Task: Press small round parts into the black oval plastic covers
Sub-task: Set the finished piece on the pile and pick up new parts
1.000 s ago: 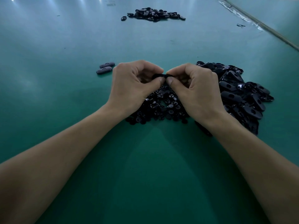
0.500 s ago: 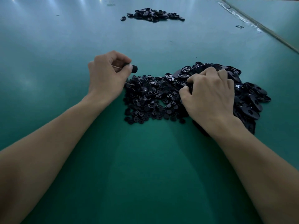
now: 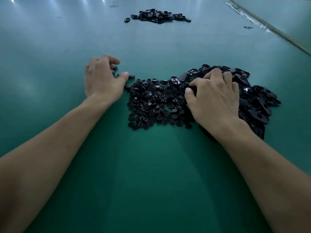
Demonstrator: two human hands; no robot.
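Note:
A heap of small black round parts lies on the green table between my hands. To its right is a pile of black oval covers. My right hand lies on that pile, fingers curled into it, thumb and forefinger pinching an oval cover. My left hand hovers with loosely spread fingers over a few separate oval covers; one of them lies by the thumb tip, others are mostly hidden under the fingers.
A second pile of black parts lies far back on the table. A pale strip runs diagonally at the right, with a small dark scrap beside it.
My hands parted from pressing one cover together. The left carried that cover leftward and let it go beside the separate ones. The right dropped onto the cover pile and closed on a cover.

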